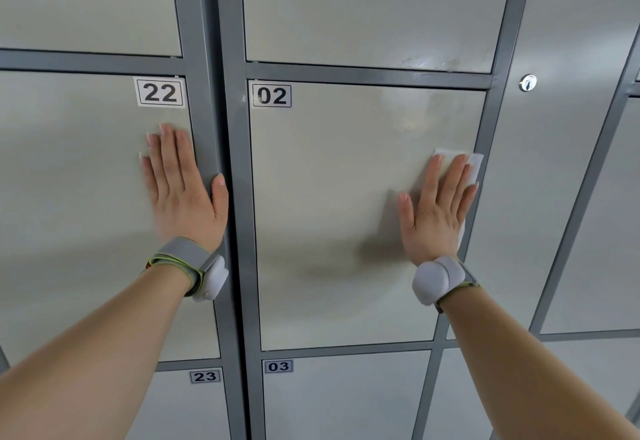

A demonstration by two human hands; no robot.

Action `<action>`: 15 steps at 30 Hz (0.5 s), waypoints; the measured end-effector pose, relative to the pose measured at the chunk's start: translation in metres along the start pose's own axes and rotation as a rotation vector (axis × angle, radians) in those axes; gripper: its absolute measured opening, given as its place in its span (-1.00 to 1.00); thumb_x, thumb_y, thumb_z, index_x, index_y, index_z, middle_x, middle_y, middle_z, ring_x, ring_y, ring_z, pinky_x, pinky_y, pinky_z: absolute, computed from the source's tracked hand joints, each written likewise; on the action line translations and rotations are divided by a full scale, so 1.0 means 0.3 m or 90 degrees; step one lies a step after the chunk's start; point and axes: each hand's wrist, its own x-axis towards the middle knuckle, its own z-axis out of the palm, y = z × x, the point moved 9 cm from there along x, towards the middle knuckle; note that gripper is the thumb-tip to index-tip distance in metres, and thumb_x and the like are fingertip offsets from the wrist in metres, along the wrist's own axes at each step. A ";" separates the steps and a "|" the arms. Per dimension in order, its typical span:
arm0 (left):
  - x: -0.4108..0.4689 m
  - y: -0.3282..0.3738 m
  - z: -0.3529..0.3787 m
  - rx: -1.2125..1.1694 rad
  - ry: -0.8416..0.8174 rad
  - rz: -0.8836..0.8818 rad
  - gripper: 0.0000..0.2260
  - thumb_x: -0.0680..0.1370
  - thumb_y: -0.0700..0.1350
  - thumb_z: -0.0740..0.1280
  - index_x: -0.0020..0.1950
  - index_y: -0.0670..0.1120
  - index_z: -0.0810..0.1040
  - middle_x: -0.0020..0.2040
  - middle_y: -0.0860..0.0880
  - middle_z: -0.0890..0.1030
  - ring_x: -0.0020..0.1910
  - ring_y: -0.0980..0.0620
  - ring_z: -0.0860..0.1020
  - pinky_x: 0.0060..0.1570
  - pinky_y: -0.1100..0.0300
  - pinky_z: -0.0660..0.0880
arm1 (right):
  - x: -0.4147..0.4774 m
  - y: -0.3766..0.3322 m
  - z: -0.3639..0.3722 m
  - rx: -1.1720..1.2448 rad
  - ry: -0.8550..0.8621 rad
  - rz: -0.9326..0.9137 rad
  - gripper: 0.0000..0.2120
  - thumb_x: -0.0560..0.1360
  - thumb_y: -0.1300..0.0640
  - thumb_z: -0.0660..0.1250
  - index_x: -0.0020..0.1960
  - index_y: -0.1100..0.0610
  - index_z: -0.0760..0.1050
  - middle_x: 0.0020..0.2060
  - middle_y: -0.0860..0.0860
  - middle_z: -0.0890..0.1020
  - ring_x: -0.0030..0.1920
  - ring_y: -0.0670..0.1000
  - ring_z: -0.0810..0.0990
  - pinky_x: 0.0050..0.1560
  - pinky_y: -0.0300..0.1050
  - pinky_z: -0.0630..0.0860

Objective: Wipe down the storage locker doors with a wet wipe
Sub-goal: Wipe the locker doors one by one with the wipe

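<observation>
Both of your hands lie flat with fingers straight, well apart, each on a different door. Your left hand point(180, 190) rests on door 22 point(76, 180) with its thumb over the grey frame post point(235, 162) and holds nothing. Your right hand point(438, 207) presses the wet wipe point(475, 164) against door 02 point(329, 232).

The white wipe shows above your fingertips and along the outer edge of your palm, so it lies lengthwise under the hand, up and down like the door's own long side. It sits hard against the door's right edge, about halfway up. Faint streaks mark the panel above it, towards the top right corner.

From where the wipe sits, most of the panel lies to its left and below it. The next stroke likely runs leftwards towards the 02 label point(272, 95) side, then down. Only your right hand can make it, and your left serves as a brace.
</observation>
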 end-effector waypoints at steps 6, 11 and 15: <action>-0.001 0.002 -0.004 -0.008 0.011 0.014 -0.44 0.59 -0.03 0.07 0.49 -0.35 0.11 0.48 -0.35 0.13 0.47 -0.32 0.08 0.48 0.07 -0.21 | -0.043 -0.018 0.014 0.037 0.019 0.027 -0.32 0.59 -0.20 -0.14 0.53 0.23 -0.07 0.49 0.31 -0.08 0.51 0.25 -0.16 0.49 0.06 -0.26; -0.006 0.002 -0.009 -0.020 0.015 0.024 -0.45 0.60 -0.03 0.07 0.48 -0.35 0.12 0.48 -0.35 0.14 0.47 -0.32 0.08 0.48 0.03 -0.18 | -0.161 -0.028 0.070 0.046 -0.019 0.045 -0.30 0.58 -0.25 -0.17 0.52 0.22 -0.13 0.49 0.31 -0.10 0.50 0.19 -0.22 0.47 -0.03 -0.33; -0.003 0.000 -0.012 -0.041 0.014 0.040 -0.45 0.60 -0.04 0.09 0.48 -0.36 0.13 0.47 -0.36 0.15 0.46 -0.34 0.10 0.48 0.02 -0.18 | -0.164 -0.040 0.073 0.078 -0.009 0.090 -0.30 0.57 -0.23 -0.11 0.52 0.20 -0.15 0.49 0.29 -0.13 0.50 0.20 -0.23 0.46 -0.06 -0.35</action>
